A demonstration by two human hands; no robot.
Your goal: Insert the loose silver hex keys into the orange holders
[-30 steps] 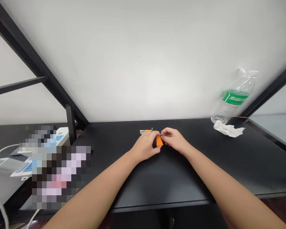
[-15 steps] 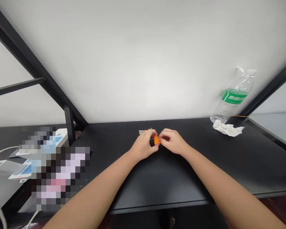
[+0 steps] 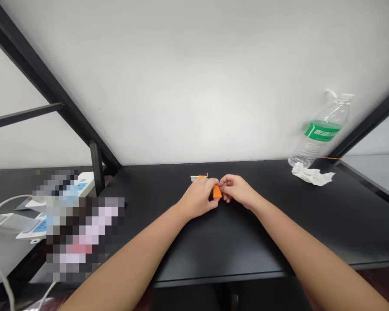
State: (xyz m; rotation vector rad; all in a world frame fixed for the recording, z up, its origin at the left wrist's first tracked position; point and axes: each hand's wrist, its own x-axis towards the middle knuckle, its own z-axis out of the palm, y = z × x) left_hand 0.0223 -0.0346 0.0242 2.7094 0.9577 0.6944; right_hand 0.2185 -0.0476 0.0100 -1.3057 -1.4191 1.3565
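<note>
My left hand [image 3: 201,196] is closed around an orange plastic holder [image 3: 217,191], gripping it between thumb and fingers. Thin silver rods [image 3: 194,178] stick out past the left hand's far side, and one has a bent end, so it looks like a hex key set. My right hand [image 3: 238,190] pinches with thumb and forefinger at the holder's right end. What lies between those fingertips is too small to make out. Both hands are just above the black tabletop [image 3: 214,242], close together.
A clear plastic bottle [image 3: 322,131] with a green label stands at the back right by the white wall. Crumpled tissue [image 3: 313,175] lies before it. To the left are a white power strip [image 3: 86,181], cables, a blurred-out item and black frame bars [image 3: 97,168].
My right hand has shifted slightly right, its fingers curled more at the holder's end. My left hand has turned a little, and more of the bent rod shows. The view has shifted slightly.
</note>
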